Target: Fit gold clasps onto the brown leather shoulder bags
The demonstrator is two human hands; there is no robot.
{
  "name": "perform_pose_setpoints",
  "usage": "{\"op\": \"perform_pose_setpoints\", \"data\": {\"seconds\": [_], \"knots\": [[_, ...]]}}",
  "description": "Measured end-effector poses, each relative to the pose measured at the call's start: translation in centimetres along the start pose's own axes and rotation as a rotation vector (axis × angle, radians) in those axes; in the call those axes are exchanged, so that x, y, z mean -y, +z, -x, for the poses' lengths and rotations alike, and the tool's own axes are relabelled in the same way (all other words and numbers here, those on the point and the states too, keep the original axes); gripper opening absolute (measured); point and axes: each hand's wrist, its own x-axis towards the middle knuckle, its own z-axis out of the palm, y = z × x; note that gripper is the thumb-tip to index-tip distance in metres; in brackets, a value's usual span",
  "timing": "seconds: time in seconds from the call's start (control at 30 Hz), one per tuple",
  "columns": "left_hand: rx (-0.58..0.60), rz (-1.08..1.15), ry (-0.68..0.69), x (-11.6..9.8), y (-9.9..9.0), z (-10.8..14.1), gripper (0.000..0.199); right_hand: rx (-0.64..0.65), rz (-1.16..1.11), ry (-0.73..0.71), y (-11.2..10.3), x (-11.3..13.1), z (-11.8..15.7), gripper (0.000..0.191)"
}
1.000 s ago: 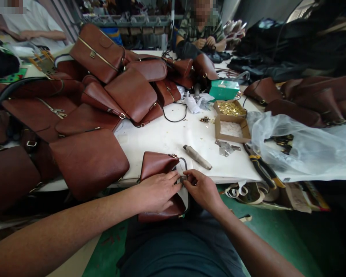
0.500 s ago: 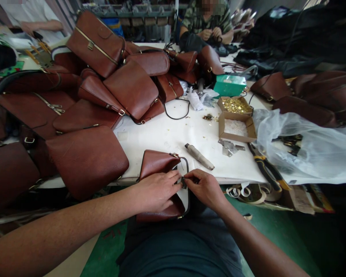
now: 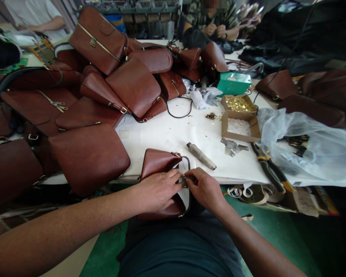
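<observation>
A brown leather bag (image 3: 158, 161) with a dark-edged opening and a small buckle lies at the table's front edge, partly over my lap. My left hand (image 3: 161, 190) rests across it, fingers at the opening and on the bag's edge. From the right, my right hand (image 3: 203, 186) meets it at the opening, its thumb and forefinger pinched together at a small dark piece too hidden to make out. Just beyond my hands lies a wrapped tool (image 3: 202, 156) on the white table (image 3: 167, 134).
Many brown bags (image 3: 89, 157) are heaped at the left. Right of centre stand a box of gold pieces (image 3: 240, 104), an open carton (image 3: 240, 127), pliers (image 3: 269, 167) and a plastic bag (image 3: 320, 150). Across the table, a person in camouflage (image 3: 230, 19) works with both hands.
The whole view has shifted slightly, so the table's things appear a little further right. Both hands stay at the bag's opening, with hardly any change in pose.
</observation>
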Motion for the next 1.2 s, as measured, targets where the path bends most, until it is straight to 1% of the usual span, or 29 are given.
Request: {"op": "perform_pose_setpoints", "data": {"seconds": [0.1, 0.17, 0.2, 0.23, 0.27, 0.3, 0.33, 0.37, 0.4, 0.43, 0.47, 0.53, 0.57, 0.6, 0.67, 0.77, 0.8, 0.87, 0.93, 1.0, 1.07, 1.13, 1.2], "knots": [[-0.007, -0.028, 0.009, -0.1, 0.2, 0.0, 0.049, 0.014, 0.006, 0.086, 0.0, 0.0, 0.0, 0.021], [-0.005, -0.021, 0.013, -0.1, 0.2, -0.1, 0.048, 0.061, -0.023, 0.061, -0.6, 0.0, -0.2, 0.021], [-0.007, -0.014, 0.016, 0.0, 0.1, -0.1, 0.047, 0.061, -0.046, 0.031, -1.1, -0.1, -0.5, 0.020], [-0.009, -0.009, 0.021, 0.0, 0.1, -0.1, 0.047, 0.023, -0.062, -0.002, -1.6, -0.1, -0.9, 0.020], [-0.012, -0.008, 0.028, 0.1, 0.0, -0.2, 0.048, -0.053, -0.058, -0.038, -2.3, -0.2, -1.5, 0.019], [-0.014, -0.010, 0.039, 0.2, -0.1, -0.2, 0.048, -0.159, -0.026, -0.069, -2.9, -0.4, -2.3, 0.020], [-0.015, -0.014, 0.051, 0.3, -0.1, -0.2, 0.049, -0.272, 0.036, -0.091, -3.4, -0.6, -3.2, 0.023], [-0.013, -0.019, 0.063, 0.4, -0.2, -0.2, 0.050, -0.355, 0.116, -0.102, -3.8, -0.8, -4.2, 0.028], [-0.009, -0.024, 0.072, 0.4, -0.2, -0.1, 0.051, -0.384, 0.196, -0.101, -4.0, -1.1, -5.2, 0.035], [-0.005, -0.029, 0.079, 0.5, -0.2, -0.1, 0.051, -0.359, 0.261, -0.092, -4.1, -1.5, -6.2, 0.041], [-0.001, -0.035, 0.080, 0.6, -0.2, -0.1, 0.052, -0.301, 0.301, -0.082, -4.1, -1.8, -7.1, 0.045], [-0.003, -0.043, 0.080, 0.6, -0.1, -0.1, 0.053, -0.196, 0.282, -0.075, -3.9, -2.4, -8.2, 0.045], [-0.009, -0.043, 0.079, 0.6, -0.1, -0.1, 0.053, -0.185, 0.212, -0.075, -3.8, -2.5, -8.3, 0.044], [-0.019, -0.039, 0.079, 0.6, 0.0, -0.1, 0.052, -0.191, 0.095, -0.072, -3.8, -2.4, -8.2, 0.043], [-0.039, -0.026, 0.079, 0.6, 0.1, -0.1, 0.048, -0.224, -0.259, -0.046, -3.9, -1.5, -7.3, 0.043], [-0.069, 0.001, 0.078, 0.8, 0.4, 0.1, 0.046, -0.262, -0.831, -0.001, -4.0, 1.2, -5.7, 0.042], [-0.078, 0.010, 0.075, 0.8, 0.6, 0.1, 0.047, -0.281, -0.969, 0.004, -3.8, 2.2, -5.3, 0.038], [-0.092, 0.020, 0.065, 0.9, 0.9, 0.1, 0.048, -0.310, -1.145, 0.004, -3.3, 4.0, -4.9, 0.031], [-0.100, 0.022, 0.054, 0.9, 1.2, 0.1, 0.050, -0.337, -1.205, -0.018, -2.7, 5.2, -4.7, 0.038], [-0.109, 0.018, 0.052, 0.9, 1.4, 0.1, 0.049, -0.374, -1.195, -0.063, -2.4, 5.9, -4.7, 0.046], [-0.113, 0.003, 0.058, 0.9, 1.5, 0.0, 0.047, -0.402, -1.167, -0.101, -2.3, 6.1, -4.7, 0.048], [-0.113, -0.019, 0.060, 0.9, 1.5, 0.0, 0.046, -0.392, -1.137, -0.102, -2.3, 6.2, -4.9, 0.048], [-0.113, -0.031, 0.053, 0.8, 1.5, 0.0, 0.047, -0.355, -1.122, -0.069, -2.2, 6.2, -5.2, 0.048]]}}
